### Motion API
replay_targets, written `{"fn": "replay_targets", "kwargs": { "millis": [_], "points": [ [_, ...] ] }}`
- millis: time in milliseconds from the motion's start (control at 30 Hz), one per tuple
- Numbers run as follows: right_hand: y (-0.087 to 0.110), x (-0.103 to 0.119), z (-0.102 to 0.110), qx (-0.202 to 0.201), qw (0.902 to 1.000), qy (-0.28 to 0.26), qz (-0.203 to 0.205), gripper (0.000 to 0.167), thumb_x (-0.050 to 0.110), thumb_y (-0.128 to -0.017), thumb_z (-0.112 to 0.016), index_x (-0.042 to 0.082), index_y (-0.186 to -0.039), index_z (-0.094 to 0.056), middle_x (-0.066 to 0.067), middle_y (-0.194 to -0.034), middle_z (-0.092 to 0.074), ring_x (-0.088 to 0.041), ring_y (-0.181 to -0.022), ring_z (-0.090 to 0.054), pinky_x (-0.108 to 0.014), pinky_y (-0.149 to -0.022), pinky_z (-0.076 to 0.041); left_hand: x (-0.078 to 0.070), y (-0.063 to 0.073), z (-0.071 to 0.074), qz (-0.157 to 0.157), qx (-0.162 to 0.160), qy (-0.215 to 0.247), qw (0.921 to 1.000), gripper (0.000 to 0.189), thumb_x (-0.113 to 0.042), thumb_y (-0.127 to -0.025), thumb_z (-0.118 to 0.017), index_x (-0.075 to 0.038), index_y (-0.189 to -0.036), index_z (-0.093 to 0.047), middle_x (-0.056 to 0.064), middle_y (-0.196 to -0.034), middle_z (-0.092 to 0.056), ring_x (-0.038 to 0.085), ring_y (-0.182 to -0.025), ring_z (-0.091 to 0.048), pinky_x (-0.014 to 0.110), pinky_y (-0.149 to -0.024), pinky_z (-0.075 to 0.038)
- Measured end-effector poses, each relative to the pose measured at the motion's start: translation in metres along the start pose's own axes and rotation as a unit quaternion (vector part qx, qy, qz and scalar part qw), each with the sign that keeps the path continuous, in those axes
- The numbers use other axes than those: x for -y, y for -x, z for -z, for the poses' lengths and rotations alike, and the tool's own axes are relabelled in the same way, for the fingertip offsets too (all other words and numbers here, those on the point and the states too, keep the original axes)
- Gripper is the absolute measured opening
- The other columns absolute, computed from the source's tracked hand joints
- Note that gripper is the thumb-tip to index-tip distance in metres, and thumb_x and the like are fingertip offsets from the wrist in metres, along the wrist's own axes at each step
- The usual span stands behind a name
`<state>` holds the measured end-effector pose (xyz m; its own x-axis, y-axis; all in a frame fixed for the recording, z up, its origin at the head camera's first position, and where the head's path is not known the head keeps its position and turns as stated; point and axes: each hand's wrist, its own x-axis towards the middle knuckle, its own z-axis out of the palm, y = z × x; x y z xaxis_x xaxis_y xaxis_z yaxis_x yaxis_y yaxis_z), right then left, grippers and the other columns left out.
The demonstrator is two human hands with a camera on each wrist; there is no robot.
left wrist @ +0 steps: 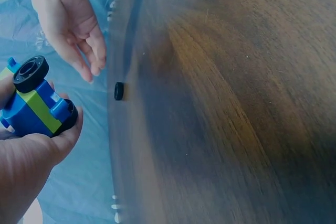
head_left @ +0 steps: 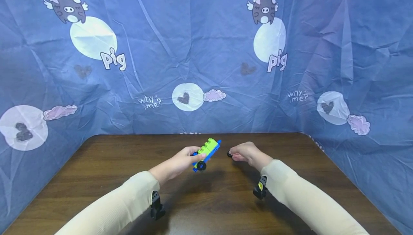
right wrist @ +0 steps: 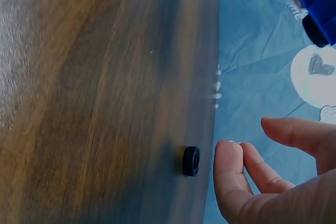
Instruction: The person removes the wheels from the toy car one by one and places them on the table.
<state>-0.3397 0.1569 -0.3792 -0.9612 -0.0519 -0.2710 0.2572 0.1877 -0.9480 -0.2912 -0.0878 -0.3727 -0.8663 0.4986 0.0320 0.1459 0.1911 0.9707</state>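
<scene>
My left hand (head_left: 181,160) grips a toy car (head_left: 207,148) built of lime-green and blue blocks, held tilted above the table. Black wheels show on the car, one of them (left wrist: 31,74) facing the left wrist camera. A loose black wheel (right wrist: 191,161) stands on its tread on the wood. Close beside that wheel is my right hand (head_left: 247,153), its thumb apart from gently bent fingers (right wrist: 229,158). Nothing lies between them in the right wrist view. Part of the car is hidden behind the left fingers and thumb.
The brown wooden table (head_left: 106,177) reaches back to a blue cloth (head_left: 206,48) printed with pigs, hearts and clouds, which hangs behind it and along both sides. A black device (head_left: 156,205) is strapped at the left wrist, another (head_left: 260,189) at the right.
</scene>
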Motion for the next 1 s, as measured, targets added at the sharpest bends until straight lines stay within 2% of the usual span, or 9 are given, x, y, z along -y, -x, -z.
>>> {"fn": "replay_targets", "kwargs": {
  "millis": [100, 300, 500, 700, 1000],
  "points": [
    [0.007, 0.003, 0.001, 0.015, 0.9998, 0.005, 0.011, 0.031, -0.006, -0.088, -0.061, -0.019, -0.115, -0.057, -0.020, -0.097, -0.071, -0.011, -0.068, -0.066, -0.029, -0.076, -0.058, -0.003, 0.000, 0.000, 0.014, -0.006, -0.004, 0.9999, 0.037, -0.012, -0.100, -0.050, 0.015, -0.125, -0.049, 0.013, -0.103, -0.065, 0.009, -0.088, -0.058, 0.027, -0.087, -0.045],
    [0.022, 0.009, -0.002, 0.049, 0.9983, 0.012, 0.027, 0.033, -0.004, -0.089, -0.061, -0.019, -0.118, -0.057, -0.010, -0.085, -0.071, -0.012, -0.071, -0.067, -0.033, -0.081, -0.057, -0.005, -0.002, 0.001, 0.039, -0.006, 0.002, 0.9992, 0.040, -0.015, -0.101, -0.048, 0.011, -0.131, -0.047, 0.020, -0.115, -0.064, 0.014, -0.096, -0.059, 0.033, -0.088, -0.046],
    [0.033, 0.012, -0.008, 0.081, 0.9956, 0.011, 0.046, 0.032, -0.004, -0.088, -0.061, -0.018, -0.116, -0.057, -0.008, -0.082, -0.072, -0.012, -0.071, -0.068, -0.033, -0.080, -0.057, -0.004, -0.002, 0.001, 0.030, -0.005, 0.005, 0.9995, 0.039, -0.015, -0.101, -0.048, 0.011, -0.130, -0.047, 0.021, -0.116, -0.065, 0.012, -0.094, -0.060, 0.030, -0.086, -0.045],
    [0.046, 0.014, -0.016, 0.111, 0.9922, 0.010, 0.056, 0.029, -0.004, -0.086, -0.064, -0.017, -0.111, -0.059, -0.007, -0.080, -0.072, -0.014, -0.072, -0.069, -0.033, -0.078, -0.058, -0.004, -0.002, 0.001, 0.023, -0.012, 0.001, 0.9997, 0.039, -0.016, -0.100, -0.050, 0.012, -0.127, -0.049, 0.020, -0.112, -0.066, 0.012, -0.093, -0.060, 0.031, -0.089, -0.045],
    [0.062, 0.017, -0.029, 0.147, 0.9868, 0.022, 0.064, 0.027, -0.003, -0.084, -0.067, -0.016, -0.107, -0.062, -0.007, -0.079, -0.072, -0.014, -0.071, -0.068, -0.034, -0.077, -0.058, 0.000, -0.006, -0.001, 0.021, -0.023, -0.014, 0.9994, 0.039, -0.017, -0.100, -0.051, 0.013, -0.125, -0.052, 0.014, -0.104, -0.065, 0.011, -0.088, -0.057, 0.030, -0.086, -0.045]
  ]
}}
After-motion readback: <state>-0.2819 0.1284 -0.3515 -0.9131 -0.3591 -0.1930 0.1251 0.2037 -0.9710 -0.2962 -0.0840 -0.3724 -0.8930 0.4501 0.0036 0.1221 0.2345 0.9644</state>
